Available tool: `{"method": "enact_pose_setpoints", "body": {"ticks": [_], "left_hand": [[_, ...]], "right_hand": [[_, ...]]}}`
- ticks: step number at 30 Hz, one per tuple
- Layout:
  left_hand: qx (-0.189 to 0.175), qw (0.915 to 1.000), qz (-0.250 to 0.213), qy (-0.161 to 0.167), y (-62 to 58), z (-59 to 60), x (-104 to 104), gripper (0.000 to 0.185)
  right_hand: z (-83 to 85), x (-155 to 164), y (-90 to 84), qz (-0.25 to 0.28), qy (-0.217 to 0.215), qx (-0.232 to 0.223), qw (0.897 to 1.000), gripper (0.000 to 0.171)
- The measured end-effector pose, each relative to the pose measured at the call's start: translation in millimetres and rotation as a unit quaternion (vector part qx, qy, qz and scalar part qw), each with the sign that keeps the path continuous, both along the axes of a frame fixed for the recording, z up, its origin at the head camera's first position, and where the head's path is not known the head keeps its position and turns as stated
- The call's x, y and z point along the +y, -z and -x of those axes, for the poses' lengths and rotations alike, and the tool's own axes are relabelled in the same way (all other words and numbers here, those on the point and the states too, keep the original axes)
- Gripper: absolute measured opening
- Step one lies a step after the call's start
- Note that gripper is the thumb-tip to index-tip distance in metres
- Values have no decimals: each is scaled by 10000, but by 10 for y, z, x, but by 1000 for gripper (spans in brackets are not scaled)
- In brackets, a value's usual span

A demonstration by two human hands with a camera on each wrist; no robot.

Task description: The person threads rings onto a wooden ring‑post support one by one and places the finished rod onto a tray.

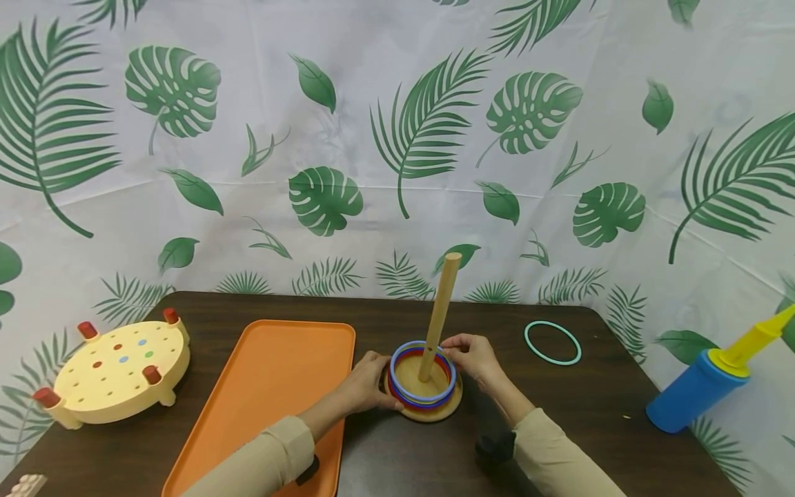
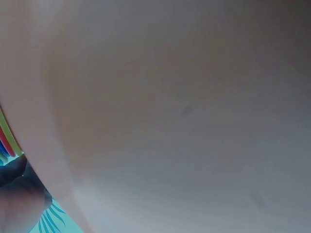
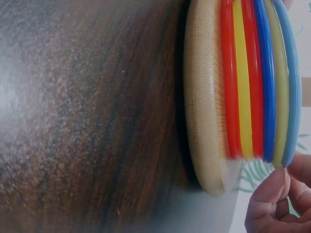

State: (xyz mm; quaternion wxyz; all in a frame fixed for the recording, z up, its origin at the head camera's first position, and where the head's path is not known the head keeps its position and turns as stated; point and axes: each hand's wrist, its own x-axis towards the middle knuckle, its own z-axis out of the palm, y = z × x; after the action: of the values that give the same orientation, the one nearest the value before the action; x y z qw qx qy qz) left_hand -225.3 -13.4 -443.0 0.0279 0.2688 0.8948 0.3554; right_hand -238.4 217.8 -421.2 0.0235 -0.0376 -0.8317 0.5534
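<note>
A wooden peg stand rises from a round wooden base at the table's middle. A stack of coloured rings lies round the peg, with a light blue ring on top. My left hand curls against the stack's left edge and grips it. My right hand pinches the top ring's far right rim. In the right wrist view the base and rings show edge-on, with my fingertips at the light blue ring's edge. A close, blurred surface fills the left wrist view, apart from a sliver of rings.
A loose teal ring lies on the dark table to the right. An orange tray sits left of the stand. A yellow peg board stands far left. A blue and yellow pump lies at the right edge.
</note>
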Motion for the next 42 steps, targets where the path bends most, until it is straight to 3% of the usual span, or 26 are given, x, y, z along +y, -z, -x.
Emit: {"method": "enact_pose_setpoints", "body": {"ticks": [8,18,29,36,42], "left_hand": [[7,10000,15,-22,-1,1,7,77],[47,10000,-41,-8,-17,0,5,77],[-64,10000,-26,14,-29,-5,13,78],[-15,10000,-46,20,-15,-9,18,78],[62,10000,-62,28,-2,-15,17,79]], "right_hand": [[-7,44,1,147,20,-2,9999,16],[9,303,-44,473,365,87,9982,28],[-23,945,-35,924,1546,402,9828,34],[-88,1389,58,924,2561,432,9613,35],[-155,1659,112,861,3113,172,9462,39]]}}
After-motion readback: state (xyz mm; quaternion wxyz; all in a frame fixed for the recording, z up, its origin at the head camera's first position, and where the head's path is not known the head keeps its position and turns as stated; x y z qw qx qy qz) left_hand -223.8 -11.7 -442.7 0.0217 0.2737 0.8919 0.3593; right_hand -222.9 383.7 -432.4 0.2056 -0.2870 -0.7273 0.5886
